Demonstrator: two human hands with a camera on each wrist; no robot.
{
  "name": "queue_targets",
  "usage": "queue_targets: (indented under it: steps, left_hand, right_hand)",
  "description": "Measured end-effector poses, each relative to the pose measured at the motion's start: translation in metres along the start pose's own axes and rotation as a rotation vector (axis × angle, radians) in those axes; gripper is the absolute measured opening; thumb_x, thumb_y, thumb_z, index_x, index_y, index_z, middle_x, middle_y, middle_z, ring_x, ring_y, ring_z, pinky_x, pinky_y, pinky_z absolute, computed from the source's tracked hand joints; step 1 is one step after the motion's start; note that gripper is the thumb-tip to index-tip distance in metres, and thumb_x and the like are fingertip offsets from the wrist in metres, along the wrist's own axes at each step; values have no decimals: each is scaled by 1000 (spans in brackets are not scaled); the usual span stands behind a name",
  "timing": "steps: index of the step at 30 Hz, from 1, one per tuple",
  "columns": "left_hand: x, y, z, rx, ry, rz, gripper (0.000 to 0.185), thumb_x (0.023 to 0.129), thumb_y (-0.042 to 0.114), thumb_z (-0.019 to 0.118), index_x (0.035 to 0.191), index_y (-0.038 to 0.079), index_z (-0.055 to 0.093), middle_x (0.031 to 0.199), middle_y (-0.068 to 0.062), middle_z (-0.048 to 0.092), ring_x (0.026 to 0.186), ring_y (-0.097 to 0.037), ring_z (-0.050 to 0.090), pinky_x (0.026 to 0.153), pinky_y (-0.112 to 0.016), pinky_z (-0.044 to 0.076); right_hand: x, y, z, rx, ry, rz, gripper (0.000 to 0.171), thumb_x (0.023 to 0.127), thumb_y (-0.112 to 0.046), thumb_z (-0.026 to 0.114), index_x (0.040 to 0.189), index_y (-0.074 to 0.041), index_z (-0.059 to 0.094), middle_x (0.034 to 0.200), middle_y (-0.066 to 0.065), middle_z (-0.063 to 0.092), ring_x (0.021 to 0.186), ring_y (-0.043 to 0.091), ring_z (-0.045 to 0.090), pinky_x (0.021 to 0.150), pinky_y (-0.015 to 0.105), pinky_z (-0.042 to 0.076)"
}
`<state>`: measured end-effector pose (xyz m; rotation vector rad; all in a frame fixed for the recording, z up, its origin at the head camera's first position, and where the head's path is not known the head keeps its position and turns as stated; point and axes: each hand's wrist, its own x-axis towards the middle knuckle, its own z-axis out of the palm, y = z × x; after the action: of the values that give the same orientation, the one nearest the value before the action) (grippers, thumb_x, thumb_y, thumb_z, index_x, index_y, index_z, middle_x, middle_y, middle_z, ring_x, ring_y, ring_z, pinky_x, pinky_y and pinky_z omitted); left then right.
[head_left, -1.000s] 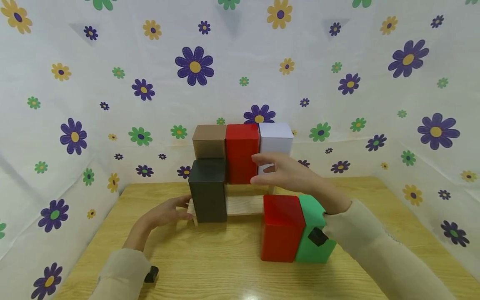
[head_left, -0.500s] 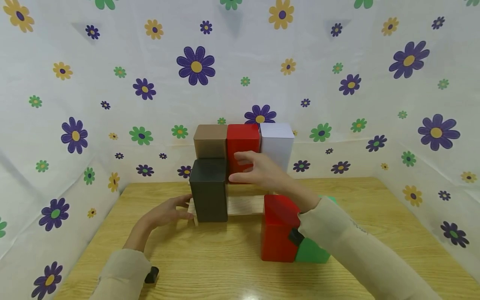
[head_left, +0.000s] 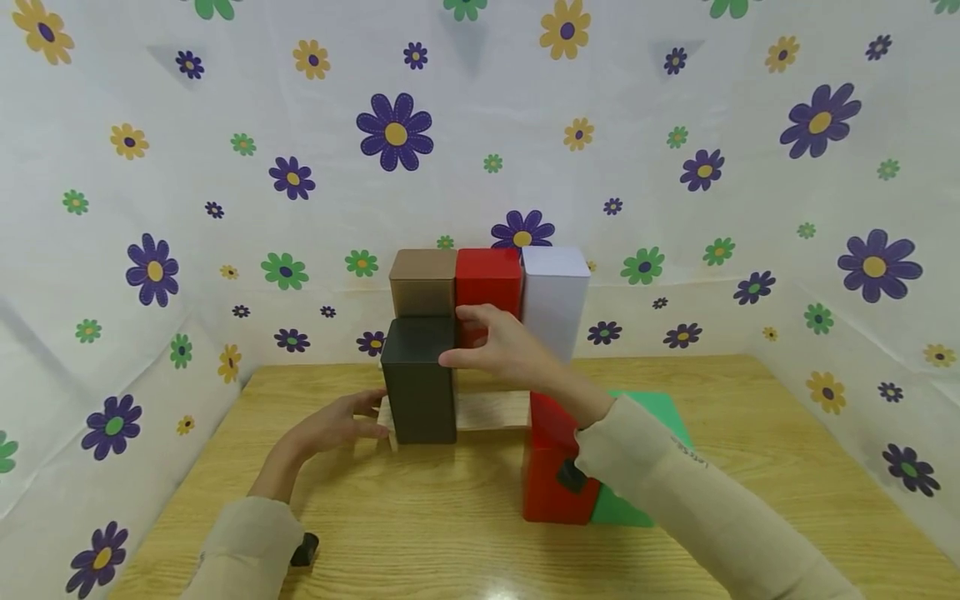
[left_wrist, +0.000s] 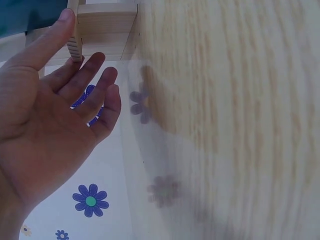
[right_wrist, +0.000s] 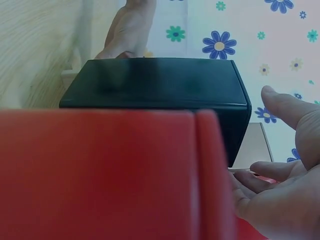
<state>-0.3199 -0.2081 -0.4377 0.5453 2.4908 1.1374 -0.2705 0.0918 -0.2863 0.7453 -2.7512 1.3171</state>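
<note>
A black box [head_left: 417, 379] stands upright on the left end of a low wooden shelf [head_left: 491, 410]. Behind it stand a brown box [head_left: 422, 282], a red box [head_left: 488, 273] and a white box [head_left: 557, 292] in a row. My right hand [head_left: 480, 343] hovers open beside the black box's upper right edge, thumb and fingers spread, gripping nothing. In the right wrist view the black box [right_wrist: 155, 82] lies just beyond my fingers [right_wrist: 260, 175]. My left hand [head_left: 341, 421] rests open on the table by the shelf's left end, palm open [left_wrist: 55, 115] near the shelf leg [left_wrist: 76, 42].
A second red box [head_left: 547, 479] and a green box [head_left: 651, 412] stand on the wooden table [head_left: 420, 525] under my right forearm. Flowered cloth walls [head_left: 150, 208] close in the back and both sides.
My right hand has moved left, from in front of the white box, past the back red box, to the black box's upper right edge. The left hand has stayed put.
</note>
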Motion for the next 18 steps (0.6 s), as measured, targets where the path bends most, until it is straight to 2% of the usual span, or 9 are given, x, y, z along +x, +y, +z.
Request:
queue_targets:
  steps: [4,10,13,18]
  left_hand:
    - [0,1,1,-18,0,-9,75,78,43,67,140,20,34,135,-8,42,121,-29,41,97,-52,33]
    - [0,1,1,-16,4,-25,75,77,44,68,140,22,34,134,-5,44,119,-27,43,96,-52,34]
    - [-1,1,1,-14,2,-20,75,77,45,67,140,22,34,133,-6,44,119,-27,43,97,-52,34]
    - [-2,2,1,-12,-3,-6,76,77,44,67,140,18,34,133,-8,44,119,-27,43,97,-52,33]
  right_hand:
    - [2,2,3,1,1,4,76,74,-42,72,135,-9,41,133,5,46,112,21,49,88,34,46]
    - [3,2,7,-63,6,21,75,73,-45,72,134,-12,43,133,1,45,115,19,45,94,38,41]
    - [4,3,9,-87,4,16,75,73,-45,72,134,-11,43,134,2,43,119,18,41,98,39,38]
    - [5,3,11,-98,0,6,75,72,-44,72,134,-11,44,133,2,43,117,18,42,96,38,39]
